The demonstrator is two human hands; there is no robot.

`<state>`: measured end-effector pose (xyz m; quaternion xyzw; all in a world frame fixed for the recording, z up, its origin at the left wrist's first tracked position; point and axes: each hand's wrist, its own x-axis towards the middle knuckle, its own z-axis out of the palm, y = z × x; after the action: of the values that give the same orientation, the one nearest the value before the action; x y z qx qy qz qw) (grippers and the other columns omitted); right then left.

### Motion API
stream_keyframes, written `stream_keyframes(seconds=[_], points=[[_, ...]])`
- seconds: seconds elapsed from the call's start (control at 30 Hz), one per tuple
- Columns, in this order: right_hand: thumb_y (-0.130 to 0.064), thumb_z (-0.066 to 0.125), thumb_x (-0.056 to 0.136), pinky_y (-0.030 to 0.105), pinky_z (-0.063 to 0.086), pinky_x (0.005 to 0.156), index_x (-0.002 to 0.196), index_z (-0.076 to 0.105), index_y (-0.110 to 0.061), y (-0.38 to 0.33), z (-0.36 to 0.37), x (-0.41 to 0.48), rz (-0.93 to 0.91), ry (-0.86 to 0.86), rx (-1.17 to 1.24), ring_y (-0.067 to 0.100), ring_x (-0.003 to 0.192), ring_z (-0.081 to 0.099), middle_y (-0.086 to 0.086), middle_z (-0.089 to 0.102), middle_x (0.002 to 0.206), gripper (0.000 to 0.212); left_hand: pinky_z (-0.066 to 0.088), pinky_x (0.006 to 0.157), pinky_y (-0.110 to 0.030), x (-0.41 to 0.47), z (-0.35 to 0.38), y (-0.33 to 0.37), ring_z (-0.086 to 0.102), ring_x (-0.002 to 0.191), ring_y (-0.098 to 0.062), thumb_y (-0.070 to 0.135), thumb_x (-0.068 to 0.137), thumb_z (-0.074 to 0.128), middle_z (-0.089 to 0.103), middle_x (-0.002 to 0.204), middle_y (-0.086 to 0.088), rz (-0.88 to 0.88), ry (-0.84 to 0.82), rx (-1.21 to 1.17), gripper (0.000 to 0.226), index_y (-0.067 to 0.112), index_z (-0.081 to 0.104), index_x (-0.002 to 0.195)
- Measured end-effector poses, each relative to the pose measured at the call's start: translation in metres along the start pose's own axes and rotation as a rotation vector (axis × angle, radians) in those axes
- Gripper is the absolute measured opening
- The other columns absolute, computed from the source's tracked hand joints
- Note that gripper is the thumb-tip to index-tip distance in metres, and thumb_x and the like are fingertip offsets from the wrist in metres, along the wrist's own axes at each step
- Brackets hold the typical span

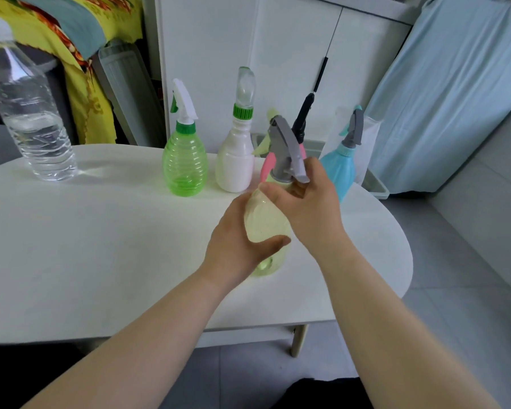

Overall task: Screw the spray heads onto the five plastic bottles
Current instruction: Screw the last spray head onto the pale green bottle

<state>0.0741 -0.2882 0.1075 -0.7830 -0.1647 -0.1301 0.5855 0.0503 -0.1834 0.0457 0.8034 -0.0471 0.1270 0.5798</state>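
A pale yellow bottle (264,224) is held tilted just above the white table (101,246). My left hand (236,243) wraps its body. My right hand (307,202) grips its neck, where a grey spray head (286,146) with a light green trigger sits. Behind stand a green ribbed bottle (184,166) with a white spray head, a white bottle (236,163) with a clear cap and green collar, a pink bottle (267,168) mostly hidden with a black head, and a blue bottle (340,169) with a grey head.
A large clear water bottle (27,113) stands at the table's far left. White cabinet doors (278,54) rise behind the table, a light blue curtain (455,98) hangs at the right, and a grey bin (375,184) sits past the table's far right edge.
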Motion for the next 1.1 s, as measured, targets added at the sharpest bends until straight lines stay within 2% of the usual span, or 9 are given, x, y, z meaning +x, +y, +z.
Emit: stream_keyframes(seconds=[0.1, 0.2, 0.3, 0.43, 0.57, 0.63, 0.77, 0.9, 1.1], points=[[-0.009, 0.071, 0.071, 0.007, 0.041, 0.057, 0.073, 0.044, -0.024, -0.003, -0.008, 0.006, 0.048, -0.125, 0.028, -0.009, 0.050, 0.047, -0.033, 0.053, 0.051, 0.031, 0.028, 0.074, 0.007, 0.006, -0.025, -0.001, 0.040, 0.107, 0.005, 0.016, 0.064, 0.076, 0.040, 0.107, 0.035, -0.018, -0.229, -0.074, 0.071, 0.046, 0.032, 0.111], [-0.001, 0.067, 0.074, 0.017, 0.051, 0.072, 0.091, 0.047, -0.011, -0.005, -0.017, 0.010, 0.080, -0.273, 0.169, -0.008, 0.068, 0.061, -0.015, 0.057, 0.075, 0.027, 0.031, 0.080, 0.007, 0.018, -0.041, 0.003, 0.043, 0.110, 0.007, 0.006, 0.065, 0.075, 0.042, 0.109, 0.035, -0.025, -0.429, -0.090, 0.074, 0.054, 0.033, 0.102], [0.002, 0.064, 0.075, 0.019, 0.052, 0.076, 0.102, 0.047, -0.004, -0.004, -0.019, 0.010, 0.108, -0.289, 0.234, -0.005, 0.078, 0.065, -0.003, 0.054, 0.084, 0.032, 0.034, 0.074, 0.005, 0.013, -0.028, 0.005, 0.047, 0.102, 0.002, 0.013, 0.059, 0.079, 0.049, 0.099, 0.031, -0.029, -0.260, -0.054, 0.064, 0.047, 0.041, 0.097], [0.001, 0.065, 0.075, 0.022, 0.050, 0.079, 0.098, 0.047, -0.002, 0.002, -0.021, 0.009, 0.124, -0.263, 0.227, -0.006, 0.076, 0.063, 0.002, 0.052, 0.087, 0.030, 0.036, 0.083, -0.019, -0.002, -0.006, 0.002, 0.046, 0.095, -0.003, 0.025, 0.052, 0.083, 0.043, 0.095, 0.026, -0.018, 0.013, 0.065, 0.070, 0.035, 0.038, 0.105], [0.005, 0.060, 0.075, 0.022, 0.053, 0.073, 0.097, 0.049, -0.016, -0.001, -0.024, 0.010, 0.123, -0.434, 0.353, 0.008, 0.086, 0.063, 0.005, 0.055, 0.094, 0.033, 0.030, 0.078, 0.007, 0.012, -0.025, 0.006, 0.037, 0.102, 0.026, 0.013, 0.059, 0.080, 0.039, 0.113, 0.034, 0.012, -0.314, -0.105, 0.068, 0.049, 0.037, 0.098], [0.007, 0.058, 0.075, 0.020, 0.054, 0.069, 0.099, 0.049, -0.014, -0.003, -0.023, 0.010, 0.122, -0.463, 0.385, 0.003, 0.084, 0.065, 0.005, 0.057, 0.094, 0.033, 0.031, 0.075, 0.009, 0.016, -0.028, 0.008, 0.039, 0.099, 0.027, 0.013, 0.061, 0.079, 0.044, 0.114, 0.029, -0.017, -0.398, -0.088, 0.065, 0.051, 0.040, 0.095], [0.006, 0.064, 0.074, 0.011, 0.050, 0.062, 0.094, 0.047, -0.002, -0.002, -0.015, 0.001, 0.093, -0.176, 0.277, -0.007, 0.074, 0.063, -0.002, 0.057, 0.082, 0.027, 0.036, 0.076, -0.009, 0.009, -0.006, 0.007, 0.048, 0.101, -0.001, 0.028, 0.055, 0.081, 0.053, 0.107, 0.018, -0.041, -0.143, 0.002, 0.066, 0.039, 0.043, 0.108], [-0.011, 0.070, 0.073, 0.010, 0.038, 0.058, 0.073, 0.040, -0.028, 0.001, -0.001, -0.007, 0.073, 0.076, 0.052, 0.009, 0.064, 0.047, -0.004, 0.051, 0.071, 0.034, 0.033, 0.086, -0.021, 0.006, 0.002, 0.006, 0.047, 0.107, -0.006, 0.033, 0.056, 0.080, 0.053, 0.114, 0.012, -0.017, -0.064, 0.041, 0.076, 0.026, 0.041, 0.122], [-0.012, 0.051, 0.088, 0.025, 0.047, 0.082, 0.090, 0.049, -0.025, -0.003, -0.023, -0.011, 0.075, -0.198, 0.090, 0.018, 0.084, 0.055, 0.007, 0.057, 0.088, 0.014, 0.032, 0.084, -0.021, 0.008, -0.001, 0.008, 0.047, 0.102, -0.006, 0.032, 0.054, 0.082, 0.052, 0.106, 0.014, -0.060, -0.114, 0.029, 0.073, 0.031, 0.043, 0.115]])
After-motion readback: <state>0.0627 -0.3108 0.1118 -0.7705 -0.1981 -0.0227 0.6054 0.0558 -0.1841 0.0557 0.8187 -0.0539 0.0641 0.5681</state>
